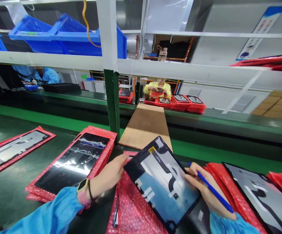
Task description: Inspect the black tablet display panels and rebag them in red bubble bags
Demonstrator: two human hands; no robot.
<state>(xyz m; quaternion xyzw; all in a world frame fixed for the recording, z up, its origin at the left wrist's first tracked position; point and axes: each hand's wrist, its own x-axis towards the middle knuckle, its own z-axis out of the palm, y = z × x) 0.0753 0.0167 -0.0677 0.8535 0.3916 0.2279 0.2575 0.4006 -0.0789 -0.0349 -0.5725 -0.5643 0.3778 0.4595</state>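
Note:
A flat panel [165, 185] with a silvery back, black border and black strips is held tilted in front of me. My left hand [110, 174] grips its upper left edge, fingertips partly hidden behind it. On its right edge, my right hand [204, 185] pinches the panel and also holds a blue pen [215, 191] between the fingers. Beneath the panel lies red bubble wrap [131, 208]. Left of my left hand, a glossy black panel [75, 162] rests on a stack of red bubble wrap.
More panels lie at the far left [16, 146] and right [264, 195]. A green post [113, 104] rises beside a wooden board [147, 126]. Blue bins [65, 39] sit on the shelf above. A person in yellow [166, 87] works across, with stacked red packs [182, 105].

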